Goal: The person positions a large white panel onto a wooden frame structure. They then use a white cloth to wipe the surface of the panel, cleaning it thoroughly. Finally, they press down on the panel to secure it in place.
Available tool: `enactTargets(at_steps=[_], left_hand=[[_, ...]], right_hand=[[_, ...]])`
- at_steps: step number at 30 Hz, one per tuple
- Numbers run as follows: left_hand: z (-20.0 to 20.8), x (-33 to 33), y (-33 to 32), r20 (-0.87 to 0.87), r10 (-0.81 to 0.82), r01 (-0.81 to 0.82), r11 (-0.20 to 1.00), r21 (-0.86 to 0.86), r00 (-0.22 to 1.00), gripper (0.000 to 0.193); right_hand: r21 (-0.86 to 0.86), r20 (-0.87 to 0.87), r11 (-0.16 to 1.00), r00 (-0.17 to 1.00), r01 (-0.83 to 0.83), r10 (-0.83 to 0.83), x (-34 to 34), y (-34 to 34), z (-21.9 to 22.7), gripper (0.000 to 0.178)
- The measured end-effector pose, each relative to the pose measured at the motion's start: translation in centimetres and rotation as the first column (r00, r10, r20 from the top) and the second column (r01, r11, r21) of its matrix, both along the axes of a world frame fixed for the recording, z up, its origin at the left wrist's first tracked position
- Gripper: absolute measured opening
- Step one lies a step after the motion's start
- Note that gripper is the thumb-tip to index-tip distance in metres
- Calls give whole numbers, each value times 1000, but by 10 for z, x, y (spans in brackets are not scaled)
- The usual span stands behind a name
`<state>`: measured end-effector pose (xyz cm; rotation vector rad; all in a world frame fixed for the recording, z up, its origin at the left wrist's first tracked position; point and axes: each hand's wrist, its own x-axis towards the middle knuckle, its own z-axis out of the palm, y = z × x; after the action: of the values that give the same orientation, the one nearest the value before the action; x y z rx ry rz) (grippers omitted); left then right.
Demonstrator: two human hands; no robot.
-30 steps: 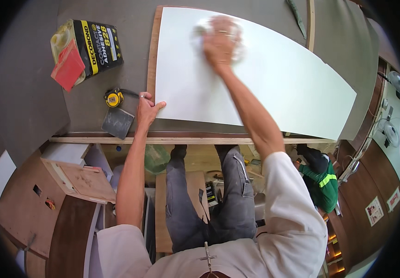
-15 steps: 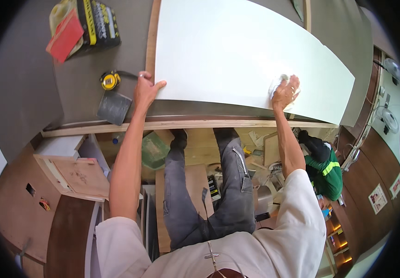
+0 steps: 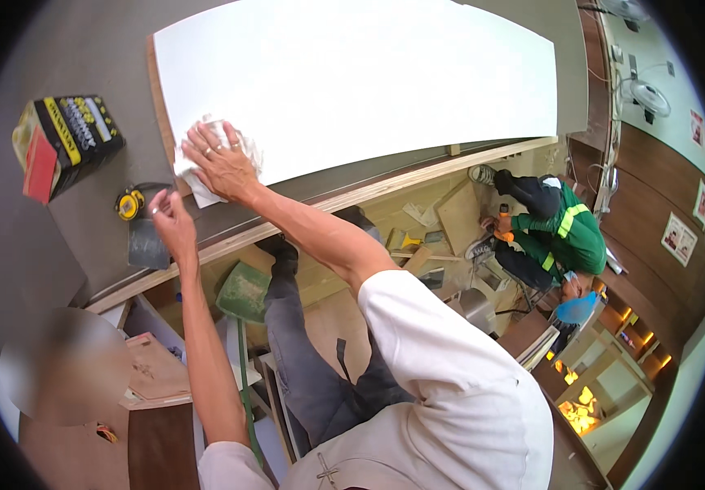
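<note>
A large white panel (image 3: 352, 90) with a brown strip along its left edge lies on the grey work surface. My right hand (image 3: 223, 163) presses a crumpled white cloth (image 3: 205, 196) onto the panel's near left corner, and part of the cloth hangs over the edge. The palm and whatever it grips underneath are hidden. Just left of that corner, my left hand (image 3: 174, 224) is off the panel with its fingers loosely bent and apart, holding nothing. Beside it sit a yellow and black tape measure (image 3: 129, 203) and a dark flat block (image 3: 148, 245).
A black and yellow container (image 3: 83, 131) with a red flat piece (image 3: 40, 167) leaning on it stands at left. A wooden rail (image 3: 352, 200) edges the surface. Below right, a person in green (image 3: 577, 233) crouches with an orange tool among offcuts. A cabinet (image 3: 160, 371) stands lower left.
My right hand has slid the cloth from the panel's right part to its near left corner. My left hand has let go of the panel's left edge. The view has shifted.
</note>
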<state>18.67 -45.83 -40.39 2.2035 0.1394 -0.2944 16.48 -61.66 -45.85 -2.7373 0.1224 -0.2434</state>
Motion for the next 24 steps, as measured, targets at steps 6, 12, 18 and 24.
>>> enactTargets(at_steps=[6, 12, 18, 24], left_hand=[[3, -12, -56, 210, -191, 159, 975, 158, 959, 26], [-5, -9, -205, 345, -365, 319, 929, 185, 865, 26], [-45, 4, -282, 364, -394, 258, 893, 370, 844, 30], [-73, 5, -287, 419, -404, 151, 842, 519, 813, 31]], right_hand=[[-82, -54, 952, 953, 294, -298, -90, -170, 4, 53], [-210, -53, 791, 801, 575, -596, -157, -315, 12, 57], [-238, -48, 690, 701, 684, -711, -188, -400, 9, 55], [-273, -46, 623, 637, 733, -769, -198, -479, 3, 54]])
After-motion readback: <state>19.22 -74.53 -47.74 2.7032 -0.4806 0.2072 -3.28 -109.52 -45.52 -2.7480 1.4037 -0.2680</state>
